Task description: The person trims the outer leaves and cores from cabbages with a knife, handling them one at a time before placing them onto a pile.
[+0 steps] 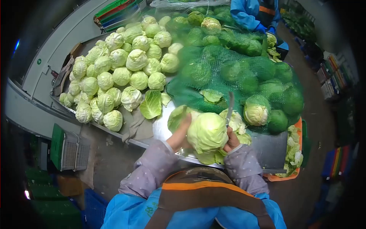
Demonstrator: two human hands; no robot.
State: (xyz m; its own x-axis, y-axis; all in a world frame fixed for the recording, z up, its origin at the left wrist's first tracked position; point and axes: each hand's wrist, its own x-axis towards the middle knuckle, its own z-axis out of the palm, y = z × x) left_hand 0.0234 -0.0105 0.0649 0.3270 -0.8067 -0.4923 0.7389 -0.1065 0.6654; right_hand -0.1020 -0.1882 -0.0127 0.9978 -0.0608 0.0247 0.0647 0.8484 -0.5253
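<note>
A pale green cabbage (pixel 207 133) is between my two hands, just above the near edge of the metal table. My left hand (pixel 181 133) is against its left side, fingers curled and slightly blurred. A loose outer leaf (pixel 176 118) shows just beyond those fingers. My right hand (pixel 231 140), at the cabbage's right side, is closed round a knife (pixel 230 110) whose blade points up and away from me. The knife's handle is mostly hidden in the hand. Loose leaves (pixel 235 121) lie behind and under the cabbage.
Pale cabbages (pixel 122 76) are heaped at left. Green net sacks (pixel 232 70) of cabbages cover the right side. An orange crate (pixel 298 152) of leaves stands at the table's right end. Another person (pixel 253 15) works at the far right. Grey crates (pixel 74 152) stand at lower left.
</note>
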